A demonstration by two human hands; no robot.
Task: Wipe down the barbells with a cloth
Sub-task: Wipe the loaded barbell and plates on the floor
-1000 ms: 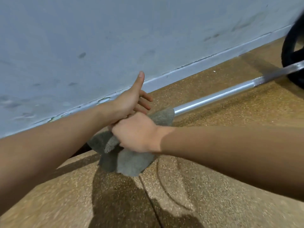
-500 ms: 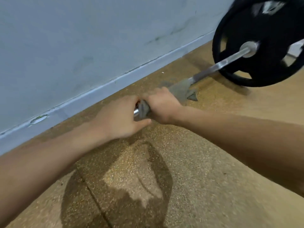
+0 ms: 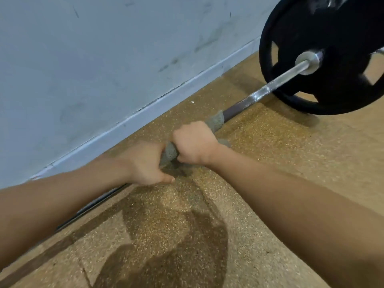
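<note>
A steel barbell (image 3: 270,85) lies on the floor along the wall, with a black weight plate (image 3: 324,23) on its far right end. A grey cloth (image 3: 217,120) is wrapped round the bar near its middle. My right hand (image 3: 194,143) grips the cloth and the bar through it. My left hand (image 3: 145,163) grips the bar just left of the cloth, touching the cloth's near end. The bar's left stretch runs under my left forearm and is mostly hidden.
A pale blue-grey wall (image 3: 104,59) with a skirting board (image 3: 145,113) runs close behind the bar. The floor (image 3: 291,152) is speckled tan rubber with a seam, and my shadow falls on it below the hands.
My right hand slid the cloth rightward along the bar toward the weight plate. My left hand, open with thumb up a second ago, now grips the bar. The view shifted right.
</note>
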